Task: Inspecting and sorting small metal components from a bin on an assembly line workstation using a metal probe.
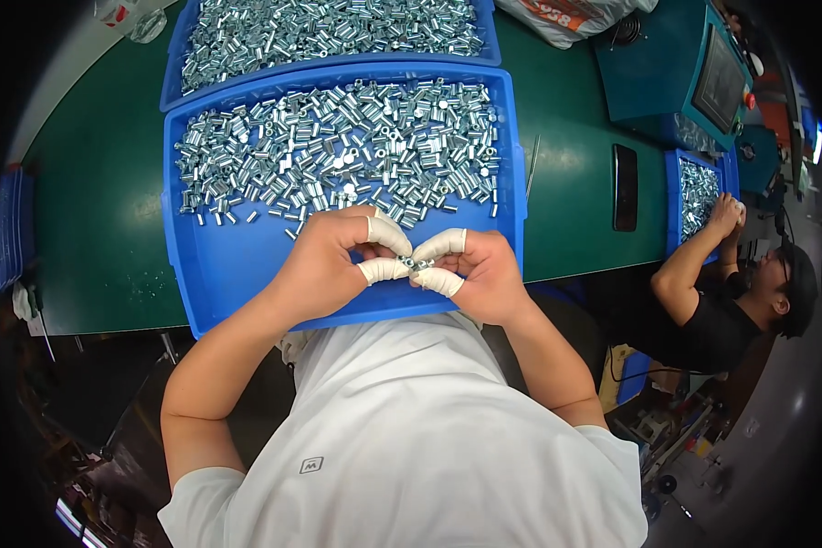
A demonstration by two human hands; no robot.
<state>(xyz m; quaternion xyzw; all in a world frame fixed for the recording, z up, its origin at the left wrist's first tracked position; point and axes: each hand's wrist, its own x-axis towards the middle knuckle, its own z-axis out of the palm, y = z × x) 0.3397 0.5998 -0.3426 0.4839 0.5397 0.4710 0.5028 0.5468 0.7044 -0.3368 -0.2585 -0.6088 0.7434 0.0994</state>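
Observation:
My left hand [333, 260] and my right hand [484, 274] meet over the near part of a blue plastic tray [237, 274]. White finger covers wrap the thumbs and forefingers of both. Each hand pinches small shiny metal sleeves [410, 263] between thumb and forefinger, and the two pinches almost touch. Fingertips hide most of these pieces, so their exact number cannot be told. Beyond my hands, many loose silvery metal sleeves [338, 151] lie spread across the tray's far part.
A second blue tray [338, 66] full of similar pieces stands behind. On the green table [566, 196] lie a thin metal rod [532, 164] and a black phone [625, 187]. A teal machine with a screen [667, 73] stands far right. A co-worker [703, 301] handles a small tray [699, 192] there.

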